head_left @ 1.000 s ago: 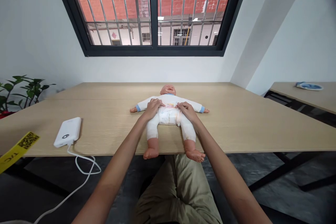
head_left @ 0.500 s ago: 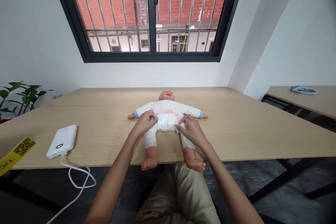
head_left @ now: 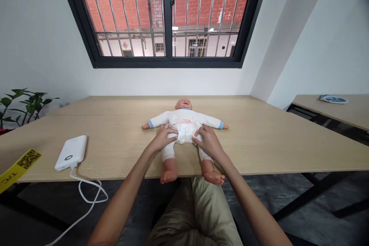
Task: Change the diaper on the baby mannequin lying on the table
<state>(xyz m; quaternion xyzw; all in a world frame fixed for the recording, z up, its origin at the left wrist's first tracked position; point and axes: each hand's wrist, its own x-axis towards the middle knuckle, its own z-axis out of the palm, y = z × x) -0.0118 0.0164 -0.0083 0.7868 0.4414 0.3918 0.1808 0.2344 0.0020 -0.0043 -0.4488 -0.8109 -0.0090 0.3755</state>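
A baby doll [head_left: 183, 114] in a white long-sleeved suit with blue cuffs lies on its back, head toward the window and bare feet over the table's near edge. Around its hips sits a white diaper [head_left: 185, 135]. My left hand [head_left: 163, 138] grips the diaper's left side at the hip, thumb and fingers bent against it. On the other side, my right hand [head_left: 208, 141] pinches the diaper's edge near the top of the leg. Both fingertips are partly hidden against the white cloth.
On the wooden table [head_left: 121, 123] at left lies a white power bank [head_left: 70, 153] with its cable [head_left: 83, 182] hanging over the front edge. A yellow tag [head_left: 20, 169] and a plant [head_left: 30, 103] are farther left. A blue-and-white item [head_left: 333, 99] rests on another table.
My left hand has moved slightly right, its thumb and fingers spreading at the diaper's side. The doll's left-side leg has shifted a little inward. My right hand has hardly moved.
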